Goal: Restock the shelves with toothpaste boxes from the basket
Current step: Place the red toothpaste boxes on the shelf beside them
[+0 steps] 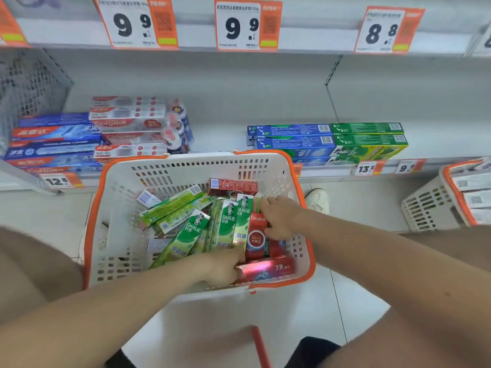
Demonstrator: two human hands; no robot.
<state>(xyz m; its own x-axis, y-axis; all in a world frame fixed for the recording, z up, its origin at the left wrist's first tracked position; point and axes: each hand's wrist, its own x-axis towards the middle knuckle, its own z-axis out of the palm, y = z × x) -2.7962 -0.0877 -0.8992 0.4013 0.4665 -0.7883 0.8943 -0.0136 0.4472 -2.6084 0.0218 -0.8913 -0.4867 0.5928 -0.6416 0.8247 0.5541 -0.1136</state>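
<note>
A white basket with an orange rim (186, 166) stands on the floor in front of the low shelf (218, 139). It holds several toothpaste boxes: green Darlie boxes (224, 224), red boxes (256, 239) and a pink-red box (268, 269) by the near wall. My left hand (224, 269) is down in the basket, its fingers curled around the near ends of the green and red boxes. My right hand (281, 217) rests on the far end of the red box by the basket's right wall, fingers bent over it.
The shelf carries blue and red-white box stacks (79, 139) at left and blue and green stacks (329, 142) at right, with a gap between. A second basket (430, 200) stands at right. A white shoe (317, 199) is beyond the basket. Price tags (247, 25) hang above.
</note>
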